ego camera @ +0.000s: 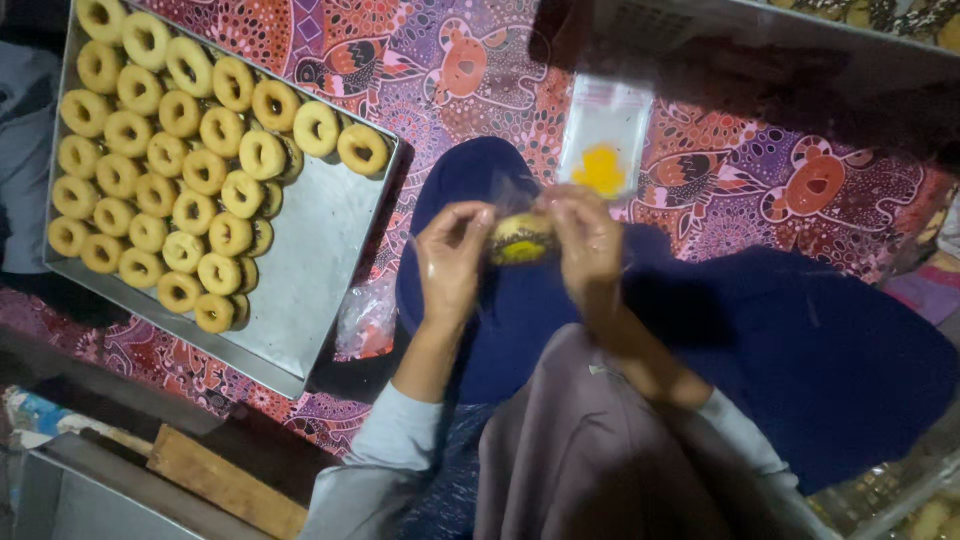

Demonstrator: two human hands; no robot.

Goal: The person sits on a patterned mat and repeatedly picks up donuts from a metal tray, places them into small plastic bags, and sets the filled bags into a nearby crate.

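Hands, left hand (pixel 452 258) and right hand (pixel 585 240), both pinch a bagged ring pastry (pixel 521 240) beside the metal tray (pixel 310 280).

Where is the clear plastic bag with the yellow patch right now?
In the head view the clear bag lies flat on the patterned cloth, right of the doughnut tray and just beyond the right hand.

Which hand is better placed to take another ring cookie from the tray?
Probably the left hand: the tray of ring cookies lies on its side, though both hands hold a bagged cookie.
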